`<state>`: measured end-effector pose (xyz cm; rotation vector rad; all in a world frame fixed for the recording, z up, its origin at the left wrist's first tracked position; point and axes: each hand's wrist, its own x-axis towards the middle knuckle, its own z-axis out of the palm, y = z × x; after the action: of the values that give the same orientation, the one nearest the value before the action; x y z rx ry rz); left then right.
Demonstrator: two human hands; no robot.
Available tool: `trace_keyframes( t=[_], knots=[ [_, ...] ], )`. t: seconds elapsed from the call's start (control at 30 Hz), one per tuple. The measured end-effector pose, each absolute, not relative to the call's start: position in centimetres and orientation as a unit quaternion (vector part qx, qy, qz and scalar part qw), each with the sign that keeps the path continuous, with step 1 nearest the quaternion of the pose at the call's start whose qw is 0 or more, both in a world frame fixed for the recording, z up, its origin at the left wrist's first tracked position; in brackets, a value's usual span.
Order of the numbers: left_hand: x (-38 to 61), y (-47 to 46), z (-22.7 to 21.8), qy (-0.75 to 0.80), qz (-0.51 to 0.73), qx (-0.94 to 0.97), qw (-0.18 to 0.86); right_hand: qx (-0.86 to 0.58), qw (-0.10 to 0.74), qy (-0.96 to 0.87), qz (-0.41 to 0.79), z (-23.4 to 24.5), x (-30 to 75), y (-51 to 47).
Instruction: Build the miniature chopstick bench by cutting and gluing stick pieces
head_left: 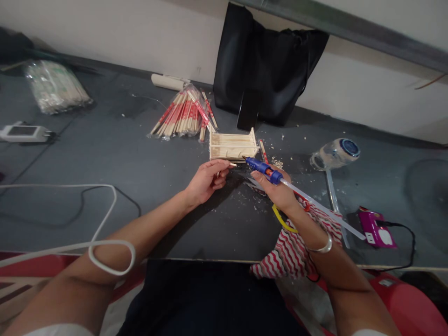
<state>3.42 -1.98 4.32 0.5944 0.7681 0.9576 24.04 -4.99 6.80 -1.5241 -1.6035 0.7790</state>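
Note:
My left hand (pixel 207 178) pinches a short wooden stick piece (pixel 229 164), its tip pointing right. My right hand (pixel 275 189) grips a blue glue gun (pixel 262 168) with a clear glue stick (pixel 315 203) trailing out behind it; the nozzle points at the tip of the stick piece. Just beyond both hands stands a small box-like frame built of wooden sticks (pixel 233 145) on the dark grey table (pixel 122 158).
A bag of red-wrapped chopsticks (pixel 182 115) lies behind the frame, a black bag (pixel 266 65) leans on the wall. A clear jar (pixel 334 154) lies at right, a striped cloth (pixel 297 242) under my right forearm, white cable (pixel 101 219) at left, wood crumbs scattered.

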Motion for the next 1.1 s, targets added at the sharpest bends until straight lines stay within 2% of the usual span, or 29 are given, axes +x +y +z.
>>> trace_keyframes(
  t=[1.1],
  knots=[
    [3.51, -2.02, 4.45, 0.359, 0.448, 0.273, 0.772, -0.604, 0.399, -0.623, 0.295, 6.88, 23.46, -5.19]
  ],
)
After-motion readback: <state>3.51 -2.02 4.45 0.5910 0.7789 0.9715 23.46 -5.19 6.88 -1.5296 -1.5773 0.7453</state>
